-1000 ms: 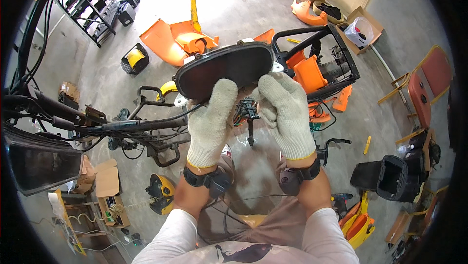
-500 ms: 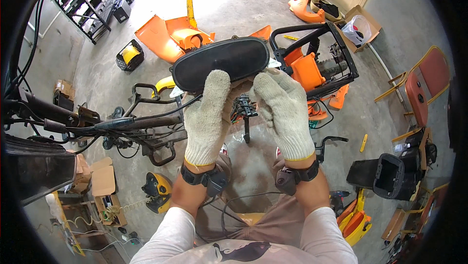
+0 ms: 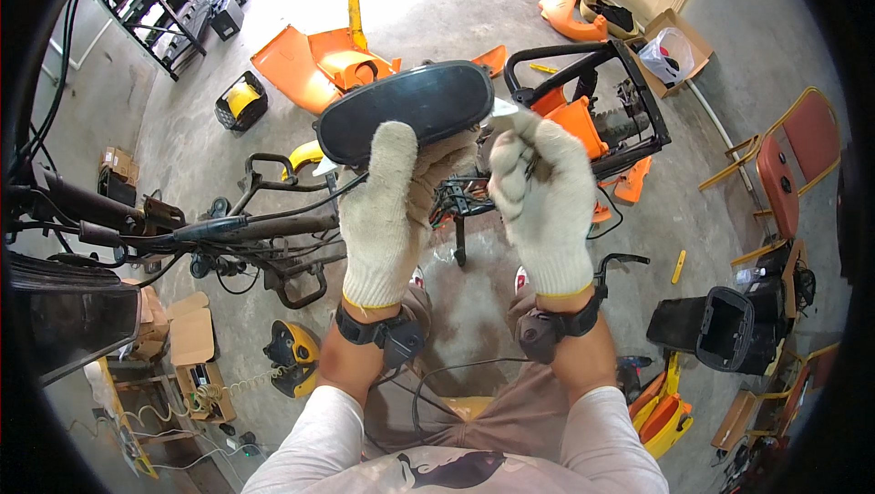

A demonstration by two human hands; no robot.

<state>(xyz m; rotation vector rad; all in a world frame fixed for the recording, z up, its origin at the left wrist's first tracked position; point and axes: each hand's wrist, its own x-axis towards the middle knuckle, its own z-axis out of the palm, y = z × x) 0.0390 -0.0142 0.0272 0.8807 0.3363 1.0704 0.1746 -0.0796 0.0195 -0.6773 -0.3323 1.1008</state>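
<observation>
A black oval instrument panel (image 3: 410,111), like a vehicle's dashboard display, is held up in front of me, tilted slightly. My left hand (image 3: 387,202), in a white knit glove, grips its lower edge, the thumb lying on the dark face and the fingers behind. Beside the panel's right end my right hand (image 3: 544,193), gloved the same way, has its fingers curled in toward the palm. Anything between those fingertips is too small or hidden to name. A black cable (image 3: 305,209) runs from the left toward my left glove.
At left stands a bare dark vehicle frame (image 3: 210,231) with wiring. Beyond the panel lie orange body panels (image 3: 296,70) and a black tubular frame (image 3: 652,97). A yellow-and-black helmet-like shell (image 3: 293,359) is lower left. Red chairs (image 3: 811,129) and a black bin (image 3: 725,330) stand right.
My right hand has come away from the panel's lower right edge, turning and curling its fingers. The panel has shifted slightly left and tilted, still in my left hand.
</observation>
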